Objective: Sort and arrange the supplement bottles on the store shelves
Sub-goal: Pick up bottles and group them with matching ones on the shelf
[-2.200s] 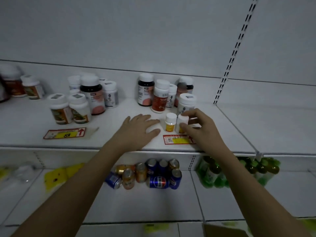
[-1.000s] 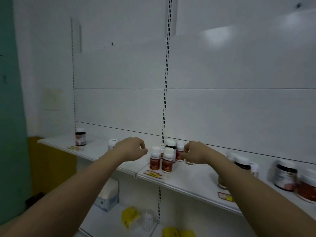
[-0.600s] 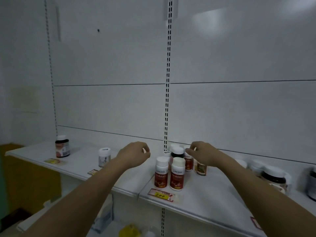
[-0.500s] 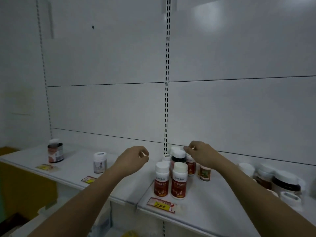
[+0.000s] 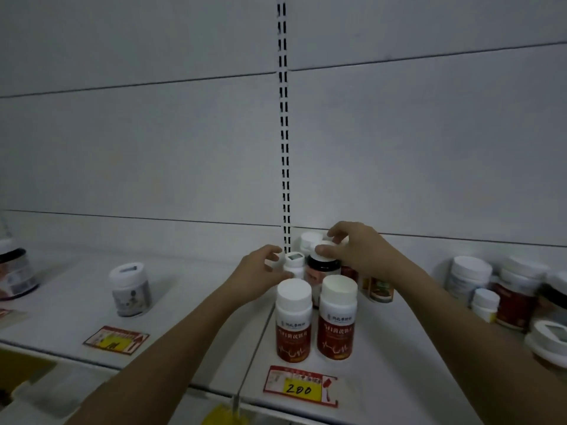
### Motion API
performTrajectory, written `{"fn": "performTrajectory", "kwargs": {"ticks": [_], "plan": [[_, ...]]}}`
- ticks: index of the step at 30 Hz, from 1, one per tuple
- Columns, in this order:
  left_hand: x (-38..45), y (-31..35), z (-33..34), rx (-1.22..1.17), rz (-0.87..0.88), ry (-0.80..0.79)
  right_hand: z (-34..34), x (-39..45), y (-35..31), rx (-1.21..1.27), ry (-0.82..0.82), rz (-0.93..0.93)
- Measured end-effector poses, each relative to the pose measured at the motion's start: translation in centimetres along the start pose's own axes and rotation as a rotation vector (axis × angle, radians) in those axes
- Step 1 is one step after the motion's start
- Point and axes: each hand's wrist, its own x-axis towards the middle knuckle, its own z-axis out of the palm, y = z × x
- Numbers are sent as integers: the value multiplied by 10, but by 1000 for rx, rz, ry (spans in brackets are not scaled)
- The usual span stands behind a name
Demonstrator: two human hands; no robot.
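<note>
Bottles are standing in loose groups along the shelf (image 5: 184,302): a dark jar (image 5: 17,273) at far left, then a lone white jar (image 5: 130,289) behind a price tag (image 5: 116,339). At the middle, the left hand (image 5: 260,276) is curling round a small white bottle (image 5: 294,265), thumb and fingers appearing to pinch its neck, though the contact is partly hidden. Just beside it, the right hand (image 5: 359,253) is gripping the white cap of a dark bottle (image 5: 323,266) from above. In front of both, two red-label bottles (image 5: 316,320) are standing upright side by side behind a "200" tag (image 5: 302,385). More jars (image 5: 506,289) are crowding the shelf at right. The step in hand looks like pulling the two mismatched bottles out of the back of this cluster. Doing it well likely means lifting each straight up, clear of the red pair's caps, before drawing it forward, since the forearms are passing close to those front bottles and a sideways drag could topple them. A firmer hold on the dark bottle's body, not only its cap, would be safer.
</note>
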Motion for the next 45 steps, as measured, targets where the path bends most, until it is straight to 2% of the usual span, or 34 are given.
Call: {"fn": "performTrajectory", "kwargs": {"ticks": [5,10,13,16,19,24,29,37,45], "plan": [[17,-14,15,-99,71,-128,5,3,-1,-59,-8,15],[26,-23,18,-225,89,-167,10,3,-2,-56,11,50],[30,-24,12,-212,95,-182,10,3,-5,-47,39,53],[33,-13,-6,-228,149,-134,-2,3,-13,61,97,73],[33,10,-35,-346,215,-81,-25,5,-26,221,195,75],[21,53,-79,-568,301,-110,-63,8,-58,384,303,38],[17,73,-101,-668,310,-122,-77,5,-85,455,262,-4],[8,73,-110,-771,278,-233,-82,-4,-96,490,224,18],[5,70,-110,-759,306,-268,-89,-6,-97,607,138,-13]]}}
